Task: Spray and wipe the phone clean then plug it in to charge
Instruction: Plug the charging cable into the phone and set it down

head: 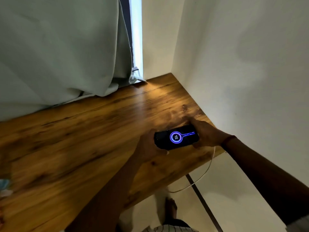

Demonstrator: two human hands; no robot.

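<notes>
A black phone (175, 137) is held just above the wooden table (83, 139), near its right end. Its screen glows with a purple charging ring reading 32. My left hand (148, 146) grips the phone's left end from below. My right hand (204, 134) grips its right end, where a white cable (206, 169) leaves and hangs over the table's edge in a loop. The plug itself is hidden behind my right hand.
A pale curtain (63, 56) drapes onto the table's far edge. White walls (242, 72) close the corner at the right. A blurred light-blue object (4, 185) lies at the table's left edge. My foot (170, 208) stands on the floor below.
</notes>
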